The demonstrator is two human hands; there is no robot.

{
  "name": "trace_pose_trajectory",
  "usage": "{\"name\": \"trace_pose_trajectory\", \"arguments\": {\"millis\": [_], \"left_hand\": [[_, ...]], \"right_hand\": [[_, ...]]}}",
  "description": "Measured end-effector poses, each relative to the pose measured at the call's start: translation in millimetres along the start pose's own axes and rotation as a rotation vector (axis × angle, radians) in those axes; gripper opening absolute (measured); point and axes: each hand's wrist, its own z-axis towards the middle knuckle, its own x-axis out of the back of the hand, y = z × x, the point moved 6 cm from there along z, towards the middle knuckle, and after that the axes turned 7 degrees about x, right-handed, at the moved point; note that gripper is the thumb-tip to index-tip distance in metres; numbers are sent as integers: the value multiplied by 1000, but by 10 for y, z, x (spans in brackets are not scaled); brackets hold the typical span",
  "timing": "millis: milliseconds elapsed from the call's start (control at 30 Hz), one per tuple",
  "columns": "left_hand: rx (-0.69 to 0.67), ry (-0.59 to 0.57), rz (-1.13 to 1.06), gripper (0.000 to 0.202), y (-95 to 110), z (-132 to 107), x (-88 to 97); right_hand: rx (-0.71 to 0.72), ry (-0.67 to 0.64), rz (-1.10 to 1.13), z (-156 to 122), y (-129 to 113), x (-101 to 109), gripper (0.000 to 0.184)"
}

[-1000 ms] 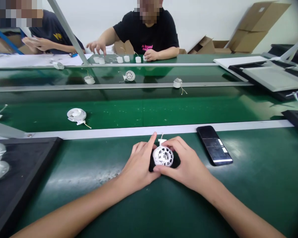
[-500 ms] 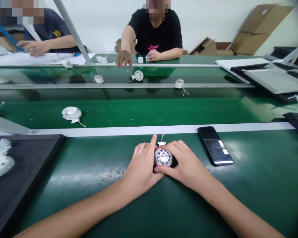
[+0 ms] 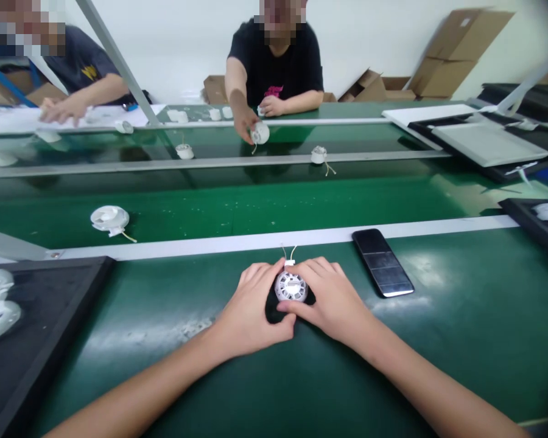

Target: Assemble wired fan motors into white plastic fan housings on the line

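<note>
A small round white fan unit with a slotted face lies on the green worktop between my hands. A short white neck and two thin wires stick out from its far side. My right hand grips it, thumb on the near edge and fingers on the far edge. My left hand curves around its left side, thumb spread away and a dark gap between palm and unit. The left index fingertip is close to the neck; whether it touches, I cannot tell.
A phone lies right of my hands. Left is a black tray with white plastic parts. Beyond the pale rail, a white fan unit rests on the green belt. Two co-workers sit opposite; one's hand holds a white unit.
My left thumb has moved away from the unit, widening the gap there. The right hand keeps its grip. Opposite, a co-worker's hand has taken hold of a white unit. The whole view has shifted slightly.
</note>
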Motion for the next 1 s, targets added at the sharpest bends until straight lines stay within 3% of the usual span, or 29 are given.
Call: {"name": "trace_pose_trajectory", "arguments": {"millis": [67,133,267,367,433,567,700,833,933,1000], "left_hand": [[68,16,-131,49,-7,8,94],[177,59,-320,30,-38,32,168],[312,-75,-795,36,-15,104,78],[301,-112,-931,37,49,133,32],[268,-76,-916,37,72,140,46],[201,-19,-864,36,80,159,77],[200,39,-876,36,51,147,35],[174,62,-811,38,70,133,-43],[85,105,-385,36,32,309,127],[96,174,-38,37,-114,518,426]], "right_hand": [[20,4,45,2,-19,12,47],[58,44,104,2,-47,50,49],[124,205,238,-36,-83,147,53],[127,240,284,-70,-81,157,54],[114,239,346,-75,-73,159,53],[73,210,537,-49,-50,147,31],[46,221,590,-54,-24,74,29],[-41,314,613,-127,71,-13,30],[-103,358,591,-159,173,-46,47],[-147,297,548,-153,259,-101,62]]}}
